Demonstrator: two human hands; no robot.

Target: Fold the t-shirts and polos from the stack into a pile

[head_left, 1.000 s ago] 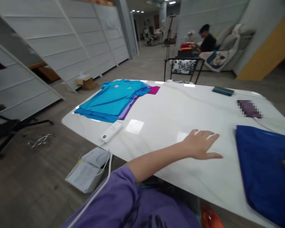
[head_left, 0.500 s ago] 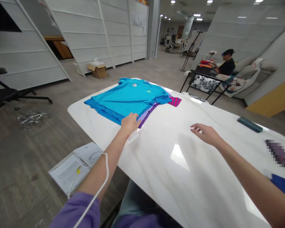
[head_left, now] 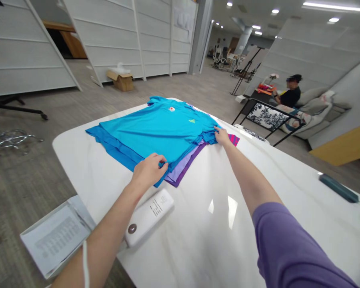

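A bright blue T-shirt (head_left: 150, 132) lies spread on a stack of garments, with a round badge and a small yellow-green mark on its chest. Beneath it show the edges of a lilac garment (head_left: 182, 165) and a dark purple one. A pink and purple striped piece (head_left: 234, 139) pokes out at the right. My left hand (head_left: 150, 170) pinches the near corner of the blue T-shirt's hem. At the sleeve, the fingers of my right hand (head_left: 222, 136) are closed on the blue cloth. A white power bank (head_left: 151, 216) lies beside my left forearm.
The garments are on a white marbled table (head_left: 198, 240). A dark green case (head_left: 338, 188) lies at its right side. An open white box (head_left: 57, 236) is below the left edge. Beyond the table, a person (head_left: 291, 96) sits by a sofa, and a cardboard box (head_left: 122, 80) stands on the floor.
My right hand has reached left and forward from over the bare tabletop to the T-shirt's sleeve. My left hand stays at the hem corner. The view has moved nearer, and the power bank has come into sight.
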